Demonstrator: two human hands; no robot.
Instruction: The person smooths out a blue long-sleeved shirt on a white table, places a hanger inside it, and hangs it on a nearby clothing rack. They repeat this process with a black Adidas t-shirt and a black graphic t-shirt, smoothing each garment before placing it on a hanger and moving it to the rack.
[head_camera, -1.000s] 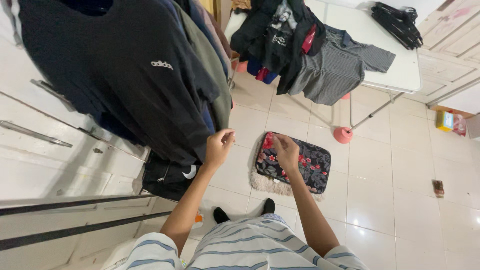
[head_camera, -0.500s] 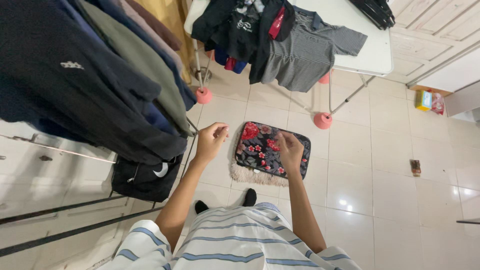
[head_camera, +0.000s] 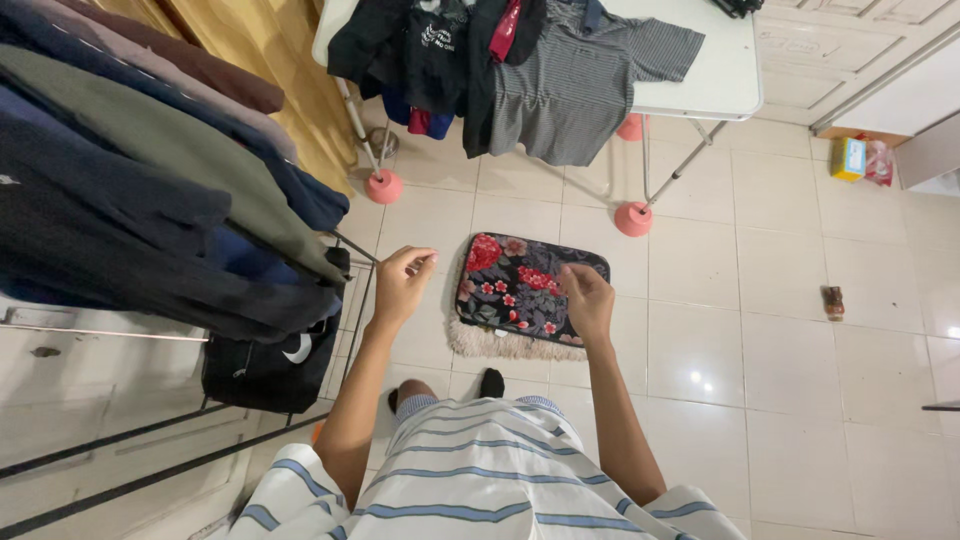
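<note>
Both hands are raised and empty — the left hand (head_camera: 402, 283) with fingers loosely curled beside the dark hanging garments (head_camera: 150, 200), the right hand (head_camera: 587, 300) half-curled above the black, red-flowered floor cushion (head_camera: 515, 285) — which lies on white tiles.

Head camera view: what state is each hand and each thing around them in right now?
Left hand: raised, fingers pinched, nothing visible in its grip.
Right hand: raised, fingers curled, holding nothing visible.
Floral cushion: flat on a fringed mat.
Hanging clothes: draped on a rack.
Striped shirt: hanging over the table's edge.
Black bag: on the floor.
</note>
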